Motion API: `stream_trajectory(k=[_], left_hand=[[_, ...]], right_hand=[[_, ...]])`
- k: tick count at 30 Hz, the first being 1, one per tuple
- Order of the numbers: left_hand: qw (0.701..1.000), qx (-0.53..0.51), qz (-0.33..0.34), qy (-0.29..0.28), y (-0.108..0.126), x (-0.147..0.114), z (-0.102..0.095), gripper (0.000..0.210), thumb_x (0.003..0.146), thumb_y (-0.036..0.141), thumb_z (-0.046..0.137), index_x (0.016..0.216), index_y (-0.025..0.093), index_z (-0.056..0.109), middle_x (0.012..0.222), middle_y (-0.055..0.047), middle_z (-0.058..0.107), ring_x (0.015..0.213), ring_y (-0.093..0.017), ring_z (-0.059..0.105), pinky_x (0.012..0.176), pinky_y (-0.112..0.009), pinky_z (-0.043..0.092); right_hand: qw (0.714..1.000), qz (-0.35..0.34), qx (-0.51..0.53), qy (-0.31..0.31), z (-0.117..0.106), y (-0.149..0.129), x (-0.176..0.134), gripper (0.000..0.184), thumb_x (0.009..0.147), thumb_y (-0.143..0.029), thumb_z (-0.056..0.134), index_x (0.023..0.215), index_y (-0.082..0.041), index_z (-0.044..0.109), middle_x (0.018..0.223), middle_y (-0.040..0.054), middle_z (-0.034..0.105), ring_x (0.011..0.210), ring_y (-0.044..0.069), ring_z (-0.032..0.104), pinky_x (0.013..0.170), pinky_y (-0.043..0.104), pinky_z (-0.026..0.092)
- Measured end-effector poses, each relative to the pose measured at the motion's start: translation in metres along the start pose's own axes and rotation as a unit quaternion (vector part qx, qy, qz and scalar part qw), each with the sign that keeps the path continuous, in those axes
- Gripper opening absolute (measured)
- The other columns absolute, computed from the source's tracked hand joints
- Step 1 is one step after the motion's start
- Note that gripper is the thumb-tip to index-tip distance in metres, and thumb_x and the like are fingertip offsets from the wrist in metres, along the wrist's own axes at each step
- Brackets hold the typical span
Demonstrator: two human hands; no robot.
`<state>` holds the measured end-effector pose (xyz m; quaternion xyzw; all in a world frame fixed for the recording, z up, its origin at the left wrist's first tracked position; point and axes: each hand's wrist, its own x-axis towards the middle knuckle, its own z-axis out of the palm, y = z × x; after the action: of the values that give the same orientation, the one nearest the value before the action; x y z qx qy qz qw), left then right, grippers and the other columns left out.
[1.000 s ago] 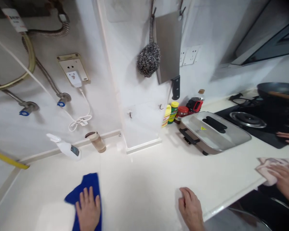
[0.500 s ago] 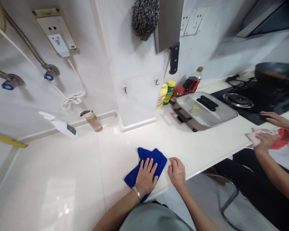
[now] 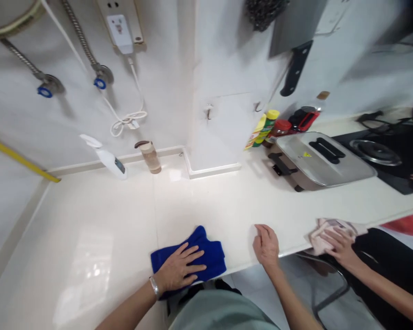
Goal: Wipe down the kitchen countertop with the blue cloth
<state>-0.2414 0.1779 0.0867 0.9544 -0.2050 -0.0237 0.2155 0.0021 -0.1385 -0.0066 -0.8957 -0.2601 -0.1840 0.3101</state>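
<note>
My left hand (image 3: pixel 181 270), with a silver bracelet at the wrist, lies flat and spread on a blue cloth (image 3: pixel 208 259). The cloth rests partly folded at the front edge of the white counter (image 3: pixel 124 220). To its right, my right hand (image 3: pixel 266 246) rests on the counter near the edge with its fingers curled in, and nothing shows in it. It is apart from the cloth.
Another person's hand (image 3: pixel 340 245) presses a pale cloth (image 3: pixel 321 236) on the counter edge at right. Behind stand an electric pan (image 3: pixel 330 160), seasoning bottles (image 3: pixel 266 126), a brown-tinted cup (image 3: pixel 151 158) and a white handheld device (image 3: pixel 108 160). A cleaver (image 3: pixel 296 68) hangs above.
My left hand has moved left with the blue cloth, which now lies more spread out. The other person's hand and pale cloth have come leftward, closer to my right hand. The view has shifted.
</note>
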Motion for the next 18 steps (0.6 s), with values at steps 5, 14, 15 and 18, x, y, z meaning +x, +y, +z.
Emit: stream_trajectory(k=[5,14,15,18], left_hand=[[0.985,0.045,-0.167,-0.002,-0.004,-0.104,-0.015,0.05,0.098,0.029,0.046,0.145,0.044,0.042,0.161,0.002,0.038,0.149,-0.024,0.034,0.124,-0.055,0.028],[0.807,0.144,-0.554,0.144,-0.008,-0.241,-0.004,0.051,0.099,0.042,0.037,0.149,0.031,0.043,0.162,-0.004,0.036,0.152,-0.027,0.027,0.125,-0.056,0.024],[0.785,0.147,-0.581,0.159,-0.011,-0.25,-0.004,0.053,0.099,0.043,0.035,0.149,0.029,0.044,0.162,-0.005,0.036,0.153,-0.027,0.026,0.125,-0.055,0.023],[0.718,0.153,-0.65,0.195,-0.025,-0.271,-0.008,0.057,0.099,0.046,0.027,0.15,0.025,0.043,0.163,-0.007,0.036,0.153,-0.027,0.024,0.125,-0.054,0.022]], right_hand=[[1.0,-0.009,0.007,-0.004,-0.002,0.001,0.0,0.038,0.087,-0.022,0.042,0.119,-0.014,0.061,0.117,0.0152,0.055,0.104,0.029,0.054,0.094,0.05,0.049],[0.999,-0.022,-0.006,-0.022,0.002,0.022,-0.008,0.042,0.084,-0.032,0.043,0.112,-0.011,0.066,0.113,0.019,0.06,0.095,0.035,0.059,0.086,0.052,0.05],[0.999,-0.022,-0.007,-0.027,0.003,0.023,-0.008,0.043,0.084,-0.032,0.043,0.112,-0.011,0.066,0.112,0.0191,0.061,0.094,0.035,0.059,0.085,0.052,0.05],[0.999,-0.021,-0.015,-0.039,0.003,0.023,-0.009,0.043,0.083,-0.033,0.042,0.112,-0.011,0.066,0.112,0.0195,0.061,0.092,0.037,0.06,0.08,0.053,0.05]])
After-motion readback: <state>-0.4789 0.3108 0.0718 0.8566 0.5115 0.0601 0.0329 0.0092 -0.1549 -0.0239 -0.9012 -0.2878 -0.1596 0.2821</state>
